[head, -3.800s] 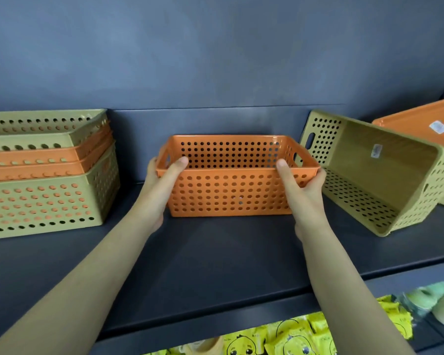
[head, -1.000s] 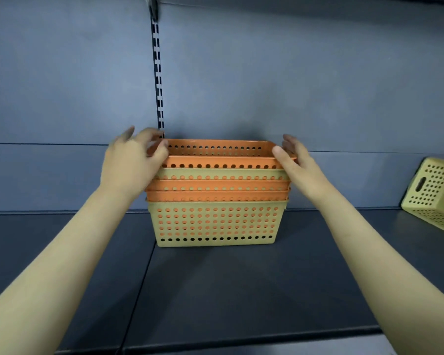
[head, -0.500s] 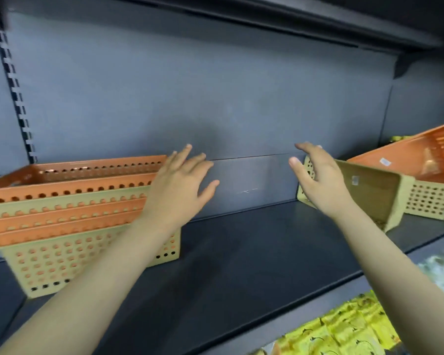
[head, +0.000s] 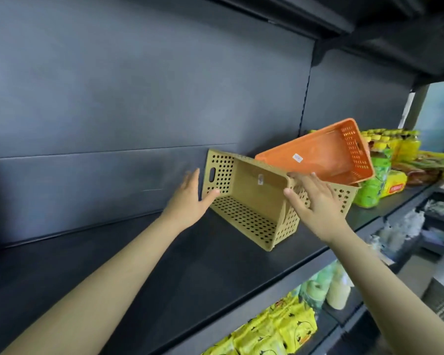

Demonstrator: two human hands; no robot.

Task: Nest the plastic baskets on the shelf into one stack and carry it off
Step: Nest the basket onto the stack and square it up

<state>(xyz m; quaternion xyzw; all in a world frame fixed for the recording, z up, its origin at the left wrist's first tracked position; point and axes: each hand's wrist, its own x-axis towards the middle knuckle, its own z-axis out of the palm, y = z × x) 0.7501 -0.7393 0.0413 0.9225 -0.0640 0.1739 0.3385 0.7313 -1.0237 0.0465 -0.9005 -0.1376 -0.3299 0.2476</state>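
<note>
An olive-yellow perforated basket (head: 251, 198) lies tipped on its side on the dark shelf (head: 203, 267), its opening facing me. My left hand (head: 190, 201) is at its left end wall, thumb over the rim and fingers against the outside. My right hand (head: 315, 203) covers its right end, thumb at the rim and fingers spread over the wall. Behind it an orange basket (head: 326, 155) leans tilted on a second olive basket (head: 346, 196). The nested stack is out of view.
Green drink bottles (head: 372, 185) and yellow packs (head: 395, 183) stand on the shelf right of the baskets. Yellow snack bags (head: 272, 329) fill the lower shelf. The shelf's back panel (head: 139, 98) is close behind, and another shelf hangs overhead.
My view has swung right, off the nested stack. Both hands have moved from open air onto the two ends of the tipped olive basket.
</note>
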